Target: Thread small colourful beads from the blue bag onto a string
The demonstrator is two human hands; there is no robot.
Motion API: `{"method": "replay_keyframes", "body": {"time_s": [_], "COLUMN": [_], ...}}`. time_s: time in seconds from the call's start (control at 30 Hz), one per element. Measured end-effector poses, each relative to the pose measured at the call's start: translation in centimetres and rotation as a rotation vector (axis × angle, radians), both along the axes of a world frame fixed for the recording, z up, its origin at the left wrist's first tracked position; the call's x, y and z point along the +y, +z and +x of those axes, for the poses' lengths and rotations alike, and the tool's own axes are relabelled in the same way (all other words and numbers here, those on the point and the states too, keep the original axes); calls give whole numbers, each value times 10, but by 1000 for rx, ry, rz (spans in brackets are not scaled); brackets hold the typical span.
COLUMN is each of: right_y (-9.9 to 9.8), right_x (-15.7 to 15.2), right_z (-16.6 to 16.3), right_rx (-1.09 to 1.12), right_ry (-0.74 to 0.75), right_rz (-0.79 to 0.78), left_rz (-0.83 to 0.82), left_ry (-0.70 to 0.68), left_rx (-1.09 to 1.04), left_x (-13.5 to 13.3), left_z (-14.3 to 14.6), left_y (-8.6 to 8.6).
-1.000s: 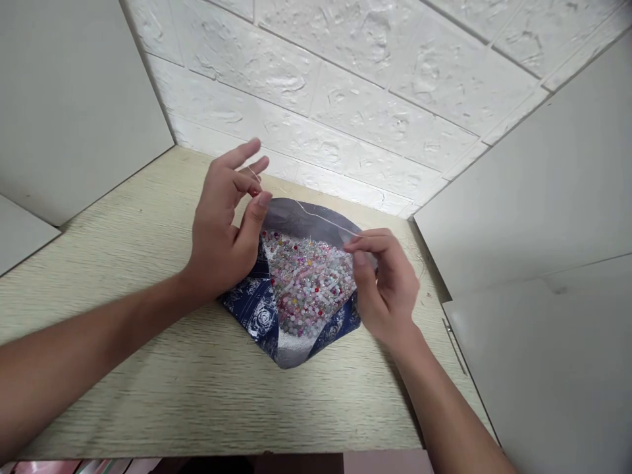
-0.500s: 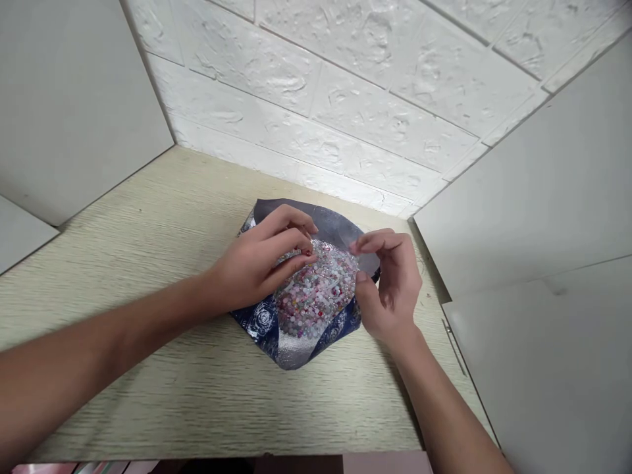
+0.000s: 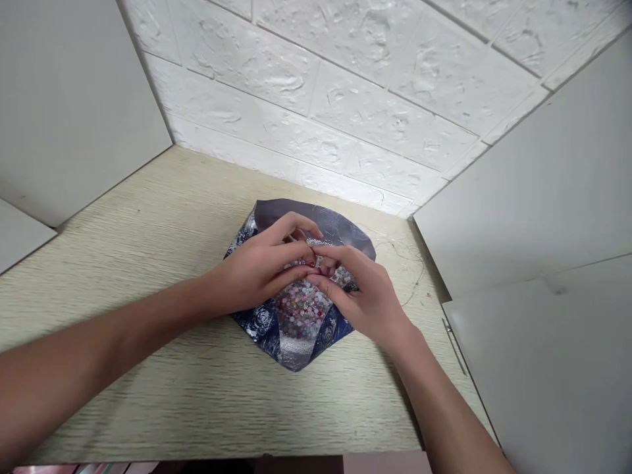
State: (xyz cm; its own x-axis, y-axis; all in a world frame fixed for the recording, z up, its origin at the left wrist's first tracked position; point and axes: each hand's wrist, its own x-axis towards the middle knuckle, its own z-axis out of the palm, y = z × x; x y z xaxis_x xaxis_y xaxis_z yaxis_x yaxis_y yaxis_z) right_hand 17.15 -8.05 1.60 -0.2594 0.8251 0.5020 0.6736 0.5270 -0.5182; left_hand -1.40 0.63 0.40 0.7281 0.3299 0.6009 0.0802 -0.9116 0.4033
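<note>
Cloth (image 3: 311, 220): navy rose print and silver, its rim turned up like a shallow dish. It sits right of centre on the counter (image 3: 148, 395), just short of the back edge.

Beads (image 3: 299, 309): small and round, heaped inside the cloth in pink, white, grey-green and a few reds. The far part of the heap is hidden.

Left hand (image 3: 261, 266): comes in from the counter's left side and curves over the beads.

Right hand (image 3: 363, 296): comes in from the near right, wrist raised, bent toward the other hand.

Fingertips (image 3: 316, 258): closed in from both hands, meeting just above the beads. They may be pinching something — too small and too hidden to tell.

Threads (image 3: 409, 270): a few loose strands on the counter, just right of the cloth.

Metal strip (image 3: 454, 345): thin, lying along the counter's right edge.

Surrounds: a white brick-textured wall (image 3: 316, 112) along the back edge, grey panels (image 3: 533, 197) at the sides.
</note>
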Motion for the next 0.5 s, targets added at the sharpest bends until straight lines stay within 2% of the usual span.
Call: {"method": "replay_keyframes", "body": {"time_s": [0.27, 0.5], "right_y": [3, 1], "right_x": [0, -1], "right_z": [1, 0], "right_rx": [-1, 41], "right_ry": [-18, -116], "right_rz": [35, 91], "left_rz": [-66, -92], "left_ry": [31, -6], "left_rx": [-5, 20], "left_x": [2, 0], "left_z": [-1, 0], "left_y": [1, 3]}}
